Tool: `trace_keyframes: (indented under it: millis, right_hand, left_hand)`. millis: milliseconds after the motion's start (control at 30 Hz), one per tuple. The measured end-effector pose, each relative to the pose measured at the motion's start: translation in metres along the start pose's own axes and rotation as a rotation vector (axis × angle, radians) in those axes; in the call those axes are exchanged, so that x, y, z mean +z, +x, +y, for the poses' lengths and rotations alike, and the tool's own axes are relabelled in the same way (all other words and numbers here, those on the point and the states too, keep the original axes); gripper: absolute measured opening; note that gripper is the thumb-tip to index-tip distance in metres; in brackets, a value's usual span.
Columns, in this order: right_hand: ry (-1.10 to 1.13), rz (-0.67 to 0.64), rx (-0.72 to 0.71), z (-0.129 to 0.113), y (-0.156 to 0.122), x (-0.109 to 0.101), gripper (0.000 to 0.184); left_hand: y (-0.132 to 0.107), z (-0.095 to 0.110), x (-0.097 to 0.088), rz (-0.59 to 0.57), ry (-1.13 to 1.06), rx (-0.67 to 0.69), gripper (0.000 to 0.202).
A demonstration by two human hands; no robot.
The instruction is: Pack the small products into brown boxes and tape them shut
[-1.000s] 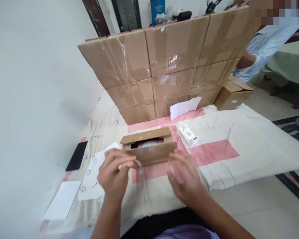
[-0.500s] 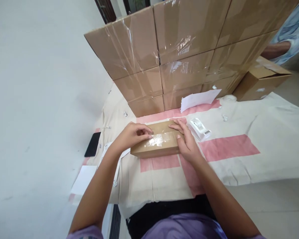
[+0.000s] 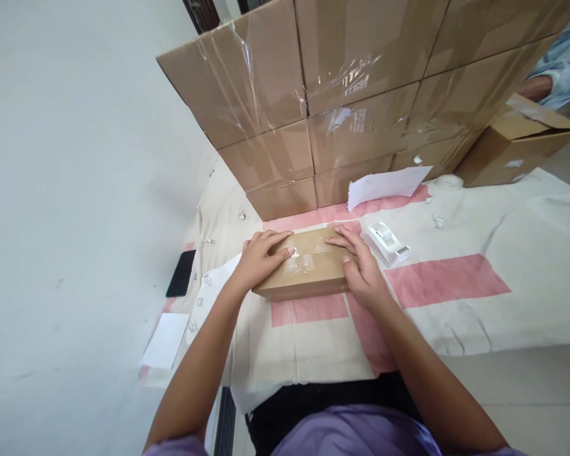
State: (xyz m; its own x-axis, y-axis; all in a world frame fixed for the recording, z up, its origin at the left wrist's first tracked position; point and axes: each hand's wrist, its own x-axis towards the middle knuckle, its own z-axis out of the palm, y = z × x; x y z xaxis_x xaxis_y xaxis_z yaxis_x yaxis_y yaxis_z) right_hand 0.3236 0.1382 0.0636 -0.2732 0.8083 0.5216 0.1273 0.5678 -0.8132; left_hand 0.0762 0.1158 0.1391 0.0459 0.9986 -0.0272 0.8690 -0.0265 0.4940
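A small closed cardboard box lies in front of me, with shiny pieces of clear tape on its top. My left hand holds its left end, the thumb on the top face and the fingers bent along the far edge. At the right end, my right hand grips the box, thumb and fingertips resting on top. A white tape dispenser sits just right of that hand, apart from it.
Tall taped cartons stand behind the box. A white paper leans against them. Another carton is at the far right, near a person's arm. On the left lie a black phone and a white sheet.
My left hand has gone from a pinch at the tape to lying flatter on the box's left end. My right hand stays at the right end. The view has shifted slightly.
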Motion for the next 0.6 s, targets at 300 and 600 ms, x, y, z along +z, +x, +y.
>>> trace_keyframes:
  millis: [300,600]
  right_hand:
    - [0.043,0.031,0.015,0.001,0.000,0.003,0.048]
    - [0.098,0.056,0.003,0.000,0.002,0.003,0.041]
  left_hand:
    - [0.001,0.003,-0.014,-0.155,-0.067,0.037,0.065]
    - [0.011,0.002,0.005,0.043,-0.132,-0.022,0.031]
